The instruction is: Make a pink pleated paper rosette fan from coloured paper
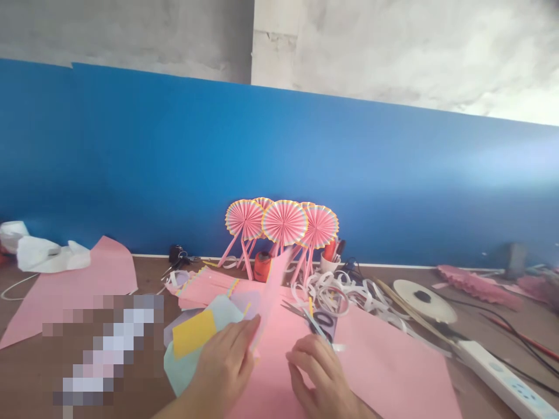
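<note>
My left hand [229, 355] is closed on a folded pink paper strip [273, 294], which stands up and slants away toward the back. Over the large pink paper sheets [384, 355], my right hand [321, 372] has its fingers curled in. Whether anything is between them is hidden. Just beyond its knuckles lie scissors [297, 310] with dark handles and a thin pale blue strip [318, 327]. Beside my left hand are a yellow paper piece [194, 333] and light blue paper [177, 372]. A stack of pleated pink paper [207, 288] lies behind them.
Several round pink paper fans [285, 223] stand against the blue partition [152, 157]. An orange-red object [262, 267], a white cup [329, 265] and tangled white ribbon [332, 291] lie before them. At right are a white round disc [424, 301] and power strip [509, 378].
</note>
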`<action>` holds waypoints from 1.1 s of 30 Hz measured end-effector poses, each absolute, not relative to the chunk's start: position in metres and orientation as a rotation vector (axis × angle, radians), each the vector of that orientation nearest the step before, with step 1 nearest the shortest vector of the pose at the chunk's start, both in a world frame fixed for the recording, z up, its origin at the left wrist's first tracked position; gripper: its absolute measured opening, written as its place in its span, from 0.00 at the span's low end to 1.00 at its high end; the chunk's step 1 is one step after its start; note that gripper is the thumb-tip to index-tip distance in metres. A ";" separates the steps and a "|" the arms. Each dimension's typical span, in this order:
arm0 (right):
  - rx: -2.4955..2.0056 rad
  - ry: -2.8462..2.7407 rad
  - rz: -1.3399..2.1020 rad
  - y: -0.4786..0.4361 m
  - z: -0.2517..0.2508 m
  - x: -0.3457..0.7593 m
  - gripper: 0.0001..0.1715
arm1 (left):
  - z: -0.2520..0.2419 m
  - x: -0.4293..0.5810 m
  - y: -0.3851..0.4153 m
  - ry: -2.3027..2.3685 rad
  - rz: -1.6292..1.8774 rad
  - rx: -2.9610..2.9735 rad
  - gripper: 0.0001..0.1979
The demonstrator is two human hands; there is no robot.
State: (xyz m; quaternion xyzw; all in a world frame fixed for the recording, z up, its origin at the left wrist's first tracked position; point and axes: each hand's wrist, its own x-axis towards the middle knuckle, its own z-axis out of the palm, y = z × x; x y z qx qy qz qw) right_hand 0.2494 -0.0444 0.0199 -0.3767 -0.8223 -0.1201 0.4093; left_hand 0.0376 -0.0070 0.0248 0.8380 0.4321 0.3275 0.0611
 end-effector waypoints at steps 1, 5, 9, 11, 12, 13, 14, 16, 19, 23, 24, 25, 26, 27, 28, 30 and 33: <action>-0.929 -2.046 -0.361 -0.048 0.019 0.250 0.17 | 0.028 0.036 -0.008 1.276 1.038 2.666 0.20; -0.850 -2.075 -0.541 -0.058 0.015 0.246 0.18 | 0.033 0.042 -0.011 1.408 0.853 2.961 0.25; -0.971 -2.215 -0.516 -0.051 0.019 0.235 0.14 | 0.024 0.055 -0.013 1.409 0.540 3.034 0.23; -1.058 -2.245 -0.445 -0.045 0.018 0.233 0.10 | 0.016 0.059 -0.014 1.311 0.455 3.036 0.19; -1.095 -2.255 -0.404 -0.041 0.017 0.234 0.10 | 0.012 0.059 -0.013 1.266 0.422 3.028 0.16; -1.128 -2.258 -0.370 -0.039 0.015 0.236 0.10 | 0.009 0.059 -0.012 1.231 0.398 3.018 0.13; -1.155 -2.264 -0.345 -0.036 0.012 0.238 0.09 | 0.006 0.058 -0.011 1.201 0.386 3.009 0.12; -1.179 -2.292 -0.326 -0.033 0.007 0.243 0.07 | 0.002 0.057 -0.008 1.160 0.385 2.995 0.10; -1.186 -2.357 -0.317 -0.031 0.000 0.248 0.08 | 0.003 0.055 -0.004 1.146 0.356 2.934 0.09; -1.269 -2.409 -0.257 -0.031 -0.004 0.251 0.09 | 0.009 0.052 -0.004 1.178 0.270 2.804 0.11; -1.297 -2.416 -0.231 -0.031 -0.005 0.252 0.10 | 0.010 0.051 -0.005 1.183 0.260 2.782 0.11; -1.323 -2.423 -0.204 -0.031 -0.006 0.253 0.10 | 0.012 0.049 -0.005 1.185 0.251 2.764 0.12; -1.346 -2.432 -0.179 -0.031 -0.006 0.254 0.11 | 0.013 0.048 -0.005 1.177 0.241 2.750 0.12; -1.363 -2.444 -0.162 -0.031 -0.006 0.255 0.10 | 0.015 0.046 -0.005 1.167 0.230 2.736 0.13; -1.375 -2.458 -0.150 -0.031 -0.005 0.255 0.10 | 0.017 0.043 -0.005 1.160 0.220 2.717 0.13; -1.392 -2.495 -0.131 -0.030 -0.004 0.256 0.08 | 0.020 0.038 -0.004 1.189 0.199 2.662 0.11; -1.447 -2.500 -0.058 -0.031 0.001 0.255 0.07 | 0.027 0.031 -0.001 1.299 0.154 2.573 0.09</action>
